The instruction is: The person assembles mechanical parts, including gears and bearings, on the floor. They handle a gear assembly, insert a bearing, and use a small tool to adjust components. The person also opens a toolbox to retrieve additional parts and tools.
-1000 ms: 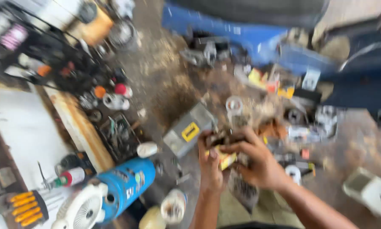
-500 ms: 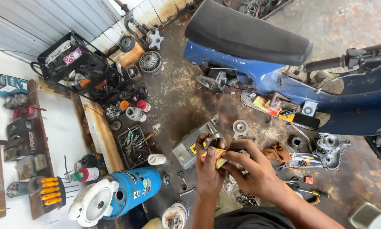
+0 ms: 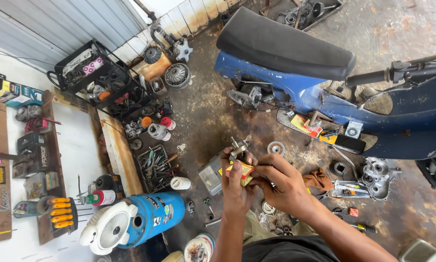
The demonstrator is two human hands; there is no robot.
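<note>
A small red and yellow cardboard packet is being held above the stained concrete floor, both hands working at it; it looks partly opened, nothing yet drawn out. The left hand is also gripping a small greasy metal part, while the right hand is pinching the packet. A blue motorbike with a smooth black seat is standing beyond.
</note>
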